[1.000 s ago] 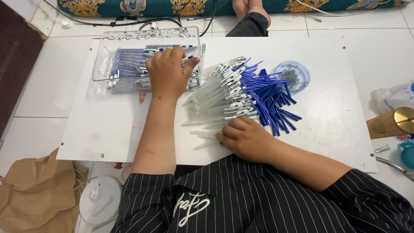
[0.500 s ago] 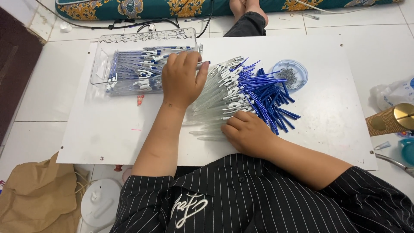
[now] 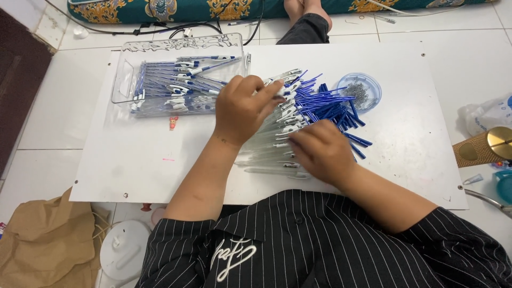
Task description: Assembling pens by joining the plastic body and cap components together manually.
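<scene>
- Here the left hand [image 3: 242,106] rests fingers-curled on the pile of pens [image 3: 298,114] on the white board [image 3: 133,160].
- The right hand [image 3: 320,152] lies flat on the pile's near edge; grip unclear.
- A clear tray [image 3: 125,80] of pens sits left.

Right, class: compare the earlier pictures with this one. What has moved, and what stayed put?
The left hand left the clear tray of finished pens and crossed rightward to the pile of pen parts. The right hand stayed on the pile's near edge. Tray, white board and small blue dish did not shift.

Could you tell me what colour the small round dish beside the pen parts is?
The dish is translucent blue, in the head view.
</scene>
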